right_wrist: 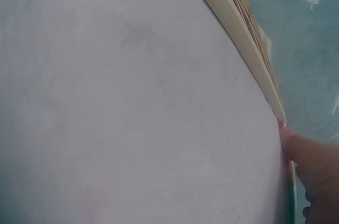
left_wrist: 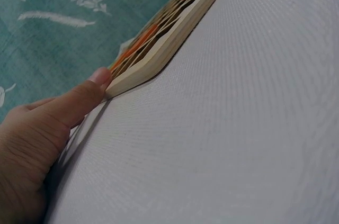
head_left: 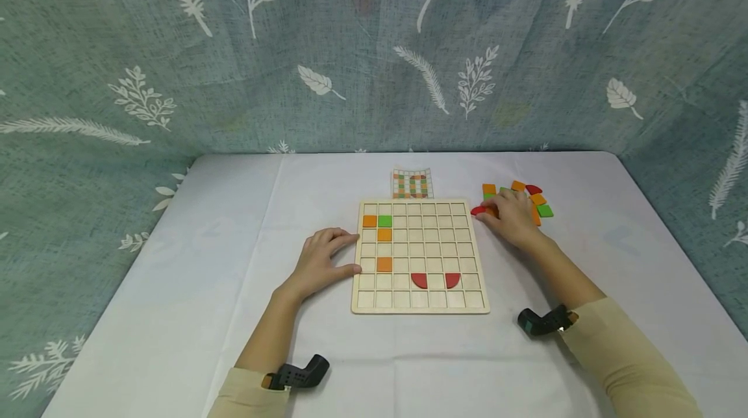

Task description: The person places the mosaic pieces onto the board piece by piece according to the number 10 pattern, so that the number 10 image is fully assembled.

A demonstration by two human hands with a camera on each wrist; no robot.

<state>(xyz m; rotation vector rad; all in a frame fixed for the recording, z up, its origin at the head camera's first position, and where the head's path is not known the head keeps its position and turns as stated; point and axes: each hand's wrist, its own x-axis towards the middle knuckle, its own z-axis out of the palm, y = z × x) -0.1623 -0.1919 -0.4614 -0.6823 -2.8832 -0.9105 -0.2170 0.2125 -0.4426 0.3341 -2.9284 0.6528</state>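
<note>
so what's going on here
A person's left hand touches the left edge of a wooden grid board, while the right hand is among loose coloured pieces beyond its right edge; whether it grips one is unclear. Three orange squares, one green square and two red quarter circles sit in the board, most cells bare. A pattern sheet lies at its far edge.

White-covered table (head_left: 175,301) before a blue-green fabric backdrop (head_left: 362,48) with white leaf prints (head_left: 317,80).

Board (head_left: 436,250) on table (head_left: 204,243), card (head_left: 411,183) behind, loose pieces (head_left: 537,199) at right
</note>
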